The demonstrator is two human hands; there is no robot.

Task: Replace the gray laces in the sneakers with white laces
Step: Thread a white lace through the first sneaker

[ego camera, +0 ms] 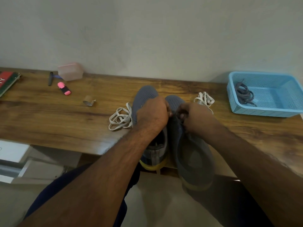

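Note:
Two grey mesh sneakers stand side by side on the wooden table, toes away from me: the left sneaker (pixel 144 95) and the right sneaker (pixel 193 154), whose heel hangs over the table's near edge. My left hand (pixel 151 114) and my right hand (pixel 192 116) meet over the right sneaker's lacing area, fingers curled, pinching something small there that I cannot make out. One white lace (pixel 120 118) lies bunched left of the shoes, another white lace (pixel 205 99) to their right. A grey lace (pixel 244 93) lies in the blue basket (pixel 278 110).
At the table's far left lie a pink lidded box (pixel 70 71), a black pen (pixel 50 78), a pink highlighter (pixel 64 88), a small tape roll (pixel 88 101) and a book (pixel 7 82). The wall runs along the table's back edge.

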